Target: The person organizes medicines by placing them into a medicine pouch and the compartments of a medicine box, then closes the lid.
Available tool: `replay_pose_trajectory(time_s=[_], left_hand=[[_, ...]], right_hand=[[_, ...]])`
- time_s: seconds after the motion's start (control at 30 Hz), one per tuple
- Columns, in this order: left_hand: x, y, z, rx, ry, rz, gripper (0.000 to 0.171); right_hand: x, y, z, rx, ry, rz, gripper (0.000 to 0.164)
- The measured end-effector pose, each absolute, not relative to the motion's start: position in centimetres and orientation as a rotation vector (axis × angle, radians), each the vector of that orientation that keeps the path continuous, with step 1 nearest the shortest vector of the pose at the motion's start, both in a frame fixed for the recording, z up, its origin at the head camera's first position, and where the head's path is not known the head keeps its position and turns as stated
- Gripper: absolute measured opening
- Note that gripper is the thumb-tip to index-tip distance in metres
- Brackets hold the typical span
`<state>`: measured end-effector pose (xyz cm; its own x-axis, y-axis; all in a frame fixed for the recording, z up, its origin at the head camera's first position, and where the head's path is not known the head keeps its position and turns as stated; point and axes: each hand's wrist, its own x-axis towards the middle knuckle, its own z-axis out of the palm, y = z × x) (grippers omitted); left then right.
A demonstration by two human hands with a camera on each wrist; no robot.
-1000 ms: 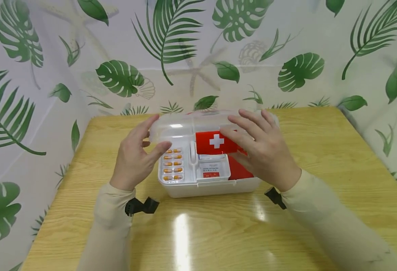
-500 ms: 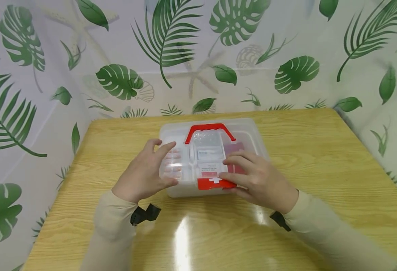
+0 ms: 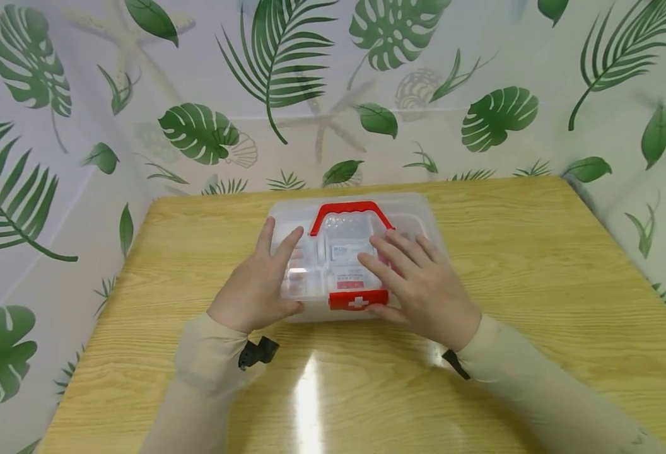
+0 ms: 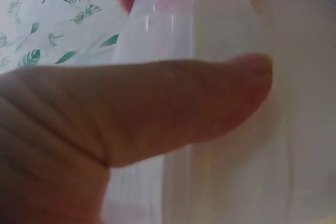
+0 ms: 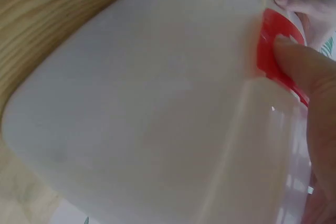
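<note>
A clear plastic first-aid box (image 3: 412, 205) stands on the table with its lid down. A red handle (image 3: 349, 207) lies on the lid, and a red latch (image 3: 341, 301) with a white cross sits over the front edge. My left hand (image 3: 255, 284) is at the box's left front, fingers spread over the lid and thumb along the front. My right hand (image 3: 426, 290) has its fingers fairly straight over the lid. Its thumb (image 5: 299, 64) presses on the red latch in the right wrist view. Through the lid, small boxes (image 3: 349, 253) and blister-packed capsules (image 3: 294, 274) show faintly.
The wooden table (image 3: 197, 252) runs around the box on every side. Behind it and to the left stand walls (image 3: 321, 75) covered in leaf prints. A small black camera (image 3: 258, 353) is strapped at the left wrist.
The raised lid has come down onto the box, and the red latch has swung down over the front. The right thumb is now on the latch; both hands have come in close.
</note>
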<state>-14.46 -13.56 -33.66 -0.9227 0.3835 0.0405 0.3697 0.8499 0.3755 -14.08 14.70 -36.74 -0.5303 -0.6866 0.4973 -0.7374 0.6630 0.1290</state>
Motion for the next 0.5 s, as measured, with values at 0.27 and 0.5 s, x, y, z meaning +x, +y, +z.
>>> replay_pose_trajectory(time_s=[0.27,0.5], left_hand=[[-14.9,-13.6,-33.7,0.658,3.049,0.567,0.114],[-14.8,-13.4,-34.2,0.650,3.062,0.629,0.111]], right_hand=[[-14.3,14.1,-37.2,1.051,-2.333,0.094,0.084],[-13.6,12.7,-38.0,0.924,-2.374,0.043,0.084]])
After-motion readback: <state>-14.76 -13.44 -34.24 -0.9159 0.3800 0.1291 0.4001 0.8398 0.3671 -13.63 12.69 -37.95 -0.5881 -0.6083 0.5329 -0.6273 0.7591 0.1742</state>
